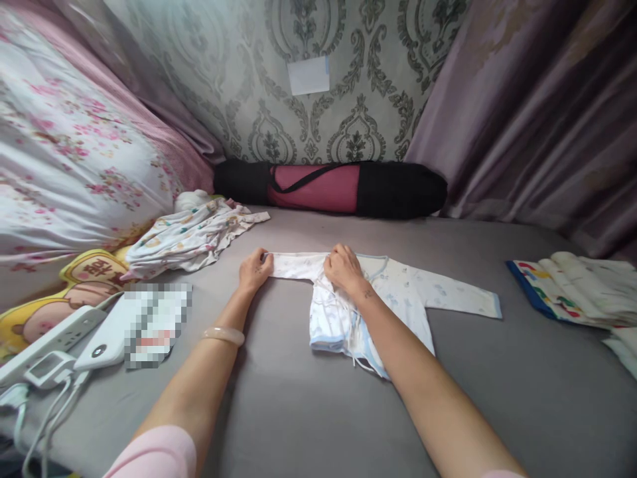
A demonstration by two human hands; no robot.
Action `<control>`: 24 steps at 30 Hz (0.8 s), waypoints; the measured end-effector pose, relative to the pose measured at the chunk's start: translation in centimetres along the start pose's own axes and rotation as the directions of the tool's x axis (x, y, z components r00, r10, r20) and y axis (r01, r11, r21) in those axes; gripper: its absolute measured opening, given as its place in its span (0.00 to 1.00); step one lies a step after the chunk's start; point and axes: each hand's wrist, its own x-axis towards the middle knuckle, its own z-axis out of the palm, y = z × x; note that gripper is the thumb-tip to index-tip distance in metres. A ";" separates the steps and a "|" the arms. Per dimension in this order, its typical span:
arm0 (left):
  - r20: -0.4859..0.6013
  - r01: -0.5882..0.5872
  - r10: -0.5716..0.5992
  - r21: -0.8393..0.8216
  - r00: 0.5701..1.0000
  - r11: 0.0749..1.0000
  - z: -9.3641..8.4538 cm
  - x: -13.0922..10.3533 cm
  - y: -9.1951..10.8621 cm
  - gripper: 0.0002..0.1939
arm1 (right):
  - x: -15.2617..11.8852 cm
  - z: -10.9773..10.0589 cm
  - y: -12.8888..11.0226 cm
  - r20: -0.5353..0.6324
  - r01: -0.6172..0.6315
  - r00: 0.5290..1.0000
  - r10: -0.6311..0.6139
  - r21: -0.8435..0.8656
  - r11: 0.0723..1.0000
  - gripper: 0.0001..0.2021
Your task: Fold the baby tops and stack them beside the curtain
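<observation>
Grey-sheeted bed (279, 405): small white shirt (405, 292) spread mid-surface; crumpled cloth (184, 234), white power strip (67, 337) left; folded cloths (584, 285) right; black-and-maroon bag (313, 186) along back.

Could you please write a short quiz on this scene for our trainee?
1. True or false: the left hand is at the end of one sleeve of the small patterned shirt.
2. Which long item lies at the foot of the wall?
a) a wooden plank
b) a black and dark pink bag
c) a green umbrella
3. Fill in the blank: the pale bangle is worn on the ____ arm.

Key: 1 true; 2 b; 3 left.
</observation>
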 end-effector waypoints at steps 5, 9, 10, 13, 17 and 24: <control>-0.005 0.008 -0.008 -0.033 1.000 0.999 0.2 0.1 -0.3 0.14 | -0.3 0.7 -0.1 -0.022 -0.022 1.000 0.022 0.034 0.999 0.16; -0.037 0.007 -0.010 -0.089 0.999 0.996 0.4 0.2 -0.7 0.15 | -0.4 1.2 0.2 -0.032 -0.033 0.999 0.035 0.043 0.999 0.13; -0.043 0.005 -0.010 -0.103 0.999 0.995 0.4 0.2 -0.7 0.16 | -0.4 1.3 0.3 -0.031 -0.042 0.999 0.043 0.043 0.998 0.13; -0.054 -0.005 -0.002 -0.128 0.999 0.992 0.4 0.3 -0.8 0.17 | -0.3 1.5 0.3 -0.030 -0.048 0.998 0.050 0.049 0.998 0.15; -0.070 -0.013 0.003 -0.150 0.998 0.989 0.5 0.3 -1.0 0.18 | -0.3 1.6 0.3 -0.013 -0.037 0.999 0.038 0.055 0.998 0.17; -0.095 -0.013 0.001 -0.121 0.995 0.993 0.0 0.2 -0.9 0.19 | -0.8 1.3 -0.4 -0.011 -0.050 0.999 0.050 0.010 0.999 0.18</control>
